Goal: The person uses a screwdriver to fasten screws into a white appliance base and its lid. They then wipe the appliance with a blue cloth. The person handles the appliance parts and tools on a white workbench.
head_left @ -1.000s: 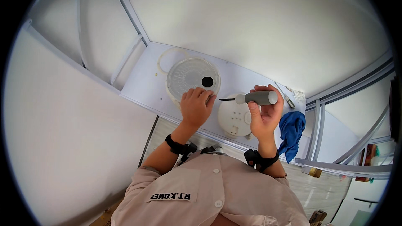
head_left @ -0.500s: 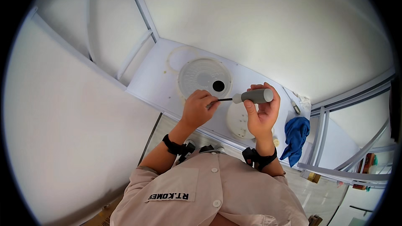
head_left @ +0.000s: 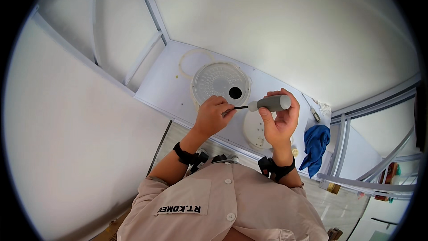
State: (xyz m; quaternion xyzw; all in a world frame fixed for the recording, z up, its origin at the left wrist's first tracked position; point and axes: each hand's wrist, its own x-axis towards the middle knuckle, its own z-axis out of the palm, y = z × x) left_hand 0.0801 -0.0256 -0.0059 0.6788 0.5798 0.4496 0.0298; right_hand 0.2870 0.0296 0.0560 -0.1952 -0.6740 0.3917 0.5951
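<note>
A screwdriver with a grey handle is held level above the table by both hands. My right hand grips the handle, fingers curled behind it and thumb in front. My left hand pinches the dark shaft near its tip; the tip itself is hidden by the fingers. Beyond my left hand lies a round, whitish translucent lid-like part with a ribbed face and a black round spot. Below the screwdriver sits a smaller white disc with small dark dots, partly covered by my right hand.
A thin pale ring lies at the table's far left. On the right are a second screwdriver, a crumpled white cloth or tissue and a blue cloth near the edge. A small yellowish piece lies by my right wrist. White panels surround the table.
The round part and the smaller disc appear shifted slightly to the right. Both hands keep the same hold on the screwdriver, almost unmoved.
</note>
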